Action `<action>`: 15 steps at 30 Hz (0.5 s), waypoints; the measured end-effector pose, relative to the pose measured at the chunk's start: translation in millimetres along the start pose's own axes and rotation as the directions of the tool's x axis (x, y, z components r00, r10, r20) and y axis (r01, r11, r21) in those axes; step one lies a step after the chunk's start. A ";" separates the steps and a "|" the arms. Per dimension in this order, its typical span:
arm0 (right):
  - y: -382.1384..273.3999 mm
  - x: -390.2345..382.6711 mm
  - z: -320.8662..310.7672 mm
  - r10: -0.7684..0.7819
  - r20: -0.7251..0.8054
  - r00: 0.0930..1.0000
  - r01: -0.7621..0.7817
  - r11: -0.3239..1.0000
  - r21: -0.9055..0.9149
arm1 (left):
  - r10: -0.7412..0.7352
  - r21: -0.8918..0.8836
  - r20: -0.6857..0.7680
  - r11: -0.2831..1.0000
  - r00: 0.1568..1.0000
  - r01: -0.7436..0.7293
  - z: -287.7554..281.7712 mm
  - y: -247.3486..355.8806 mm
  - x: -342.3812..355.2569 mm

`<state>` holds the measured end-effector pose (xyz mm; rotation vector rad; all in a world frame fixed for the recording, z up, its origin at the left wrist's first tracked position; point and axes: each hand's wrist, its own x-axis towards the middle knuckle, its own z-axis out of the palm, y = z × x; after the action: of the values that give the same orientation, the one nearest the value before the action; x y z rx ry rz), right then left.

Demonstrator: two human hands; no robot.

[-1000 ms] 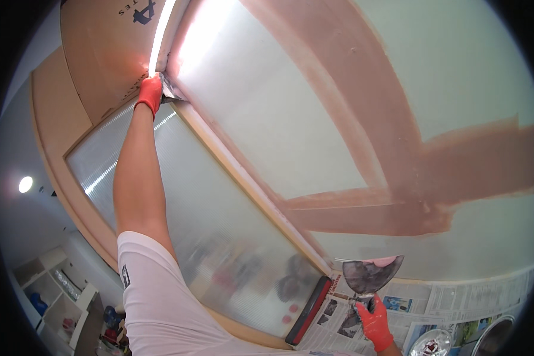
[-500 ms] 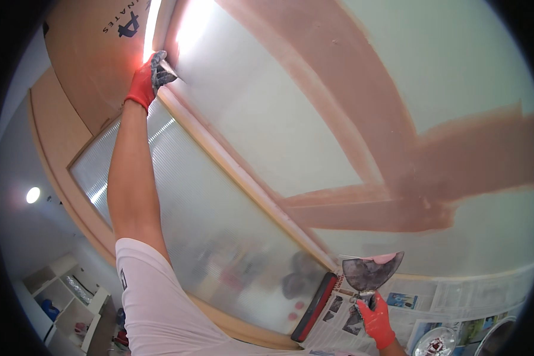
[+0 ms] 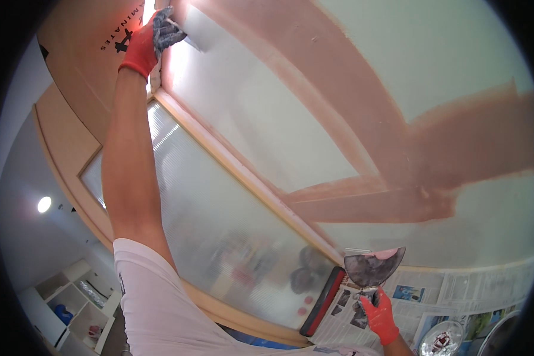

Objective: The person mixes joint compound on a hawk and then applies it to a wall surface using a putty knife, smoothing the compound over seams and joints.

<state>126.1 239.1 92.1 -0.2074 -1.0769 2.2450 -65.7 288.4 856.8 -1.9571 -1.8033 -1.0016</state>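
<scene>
So the left hand (image 3: 150, 43) is stretched way up to the upper left of the frame, in a red glove with dark, smeared fingers, and it's wrapped around a small scraper (image 3: 192, 43) whose thin blade pokes out to the right, over the pale wall panel (image 3: 249, 113). Can't really tell if the edge is pressed on the surface or just off it. The right hand (image 3: 381, 317), same kind of red glove, is down at the lower right, gripping a wide scraper (image 3: 371, 270) by the handle — blade up and fanned out, dark and smudgy, with a blob of pink filler (image 3: 387, 254) along the top edge. Big pinkish-brown bands (image 3: 365, 83) run across the panel from the top middle down to the right. Left of it there's a ribbed translucent sheet (image 3: 225, 213) with a wood strip (image 3: 234, 161) along its edge, and a brown board (image 3: 74, 68) fills the upper left, next to a bright light strip (image 3: 149, 12). Lower right, newspaper sheets (image 3: 451, 288) sit behind the wide scraper, with a shiny round bowl (image 3: 442, 341) at the bottom — reddish bits inside — plus a red and black bar (image 3: 324, 301) just left of the papers.
</scene>
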 end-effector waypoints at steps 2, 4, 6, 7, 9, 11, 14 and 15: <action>11.0 -0.3 -2.5 0.016 0.015 1.000 -0.017 0.999 0.031 | -0.036 0.095 0.002 0.995 0.999 0.036 -3.0 15.1 11.2; 7.6 0.9 -2.4 0.020 0.016 1.000 -0.020 0.999 0.036 | 0.138 0.286 0.044 0.947 0.989 -0.145 -8.4 15.9 -1.3; 2.4 2.5 -2.8 0.025 -0.008 1.000 -0.024 0.999 0.039 | 0.094 -0.068 -0.046 0.993 0.995 -0.097 2.0 8.2 -29.3; -1.8 1.0 -2.5 0.029 -0.024 0.999 -0.028 0.999 0.043 | 0.044 -0.053 -0.131 0.997 0.990 -0.051 0.4 5.3 -50.3; -10.5 -0.4 1.5 0.040 -0.050 0.998 -0.037 0.997 0.064 | -0.040 0.023 -0.247 0.999 0.968 0.048 -13.4 -15.9 -81.2; -16.6 -1.8 6.5 0.062 -0.044 0.997 -0.057 0.992 0.109 | -0.105 0.115 -0.329 0.982 0.938 0.150 -50.7 -60.6 -99.0; -16.8 -2.4 8.5 0.036 -0.043 0.998 -0.034 0.998 0.046 | -0.220 0.181 -0.446 0.927 0.868 0.328 -101.5 -117.1 -104.5; -17.2 -1.8 8.8 0.019 -0.054 0.998 -0.017 0.999 0.039 | -0.258 0.192 -0.480 0.902 0.839 0.387 -105.6 -130.5 -101.8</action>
<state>132.2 240.3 110.4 -0.2610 -1.0057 2.2610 -218.1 166.6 834.2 -1.1514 -1.9077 -1.1064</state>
